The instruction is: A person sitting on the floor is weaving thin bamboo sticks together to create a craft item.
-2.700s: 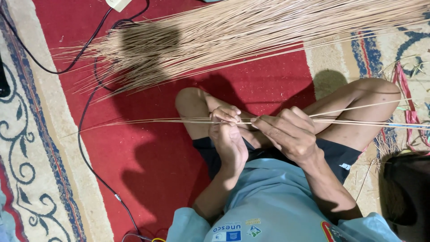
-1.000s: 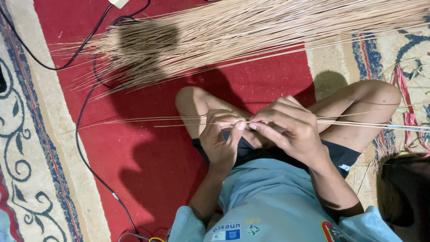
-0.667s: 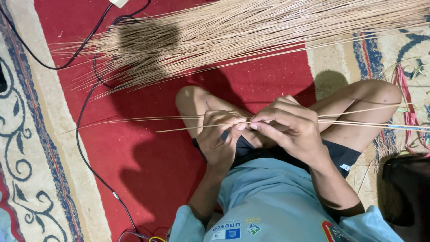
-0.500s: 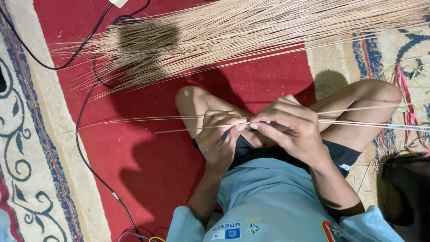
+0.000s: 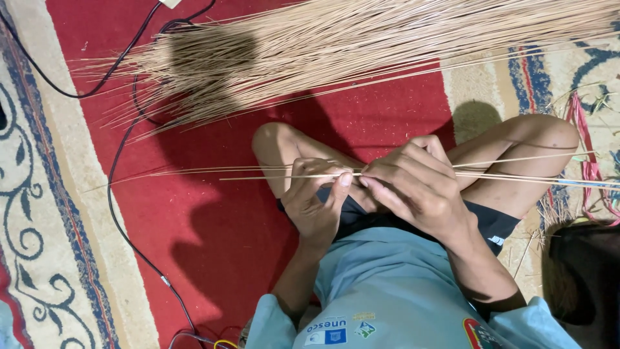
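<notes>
Since the earliest frame the left hand (image 5: 316,203) has turned palm-up under the sticks (image 5: 290,173), its thumb now raised to meet them, while the right hand (image 5: 413,187) has barely shifted and the sticks' thin tips reach a little less far left.

Underfoot is a red carpet (image 5: 213,239) with a cream border of dark scrollwork (image 5: 39,213) along the left edge and a patterned blue and cream patch at the far right. A big sheaf of pale sticks (image 5: 361,45) lies across the far side, fanned out toward the left, with a shadow over its loose ends. A black cable (image 5: 116,213) runs from the far left corner down the carpet toward the near edge (it loops under the sheaf on the way). Pink strands (image 5: 584,161) lie at the right, just beyond the right knee.

The person sits cross-legged in a light blue shirt (image 5: 394,297) and dark shorts. A few thin sticks are held level over the lap, running from well left of the knees out past the right knee. The left hand's fingers curl loosely, thumb tip pressed to the sticks from below. The right hand's fingers are drawn together, pinching the same sticks just right of that thumb, so the two hands nearly touch.
</notes>
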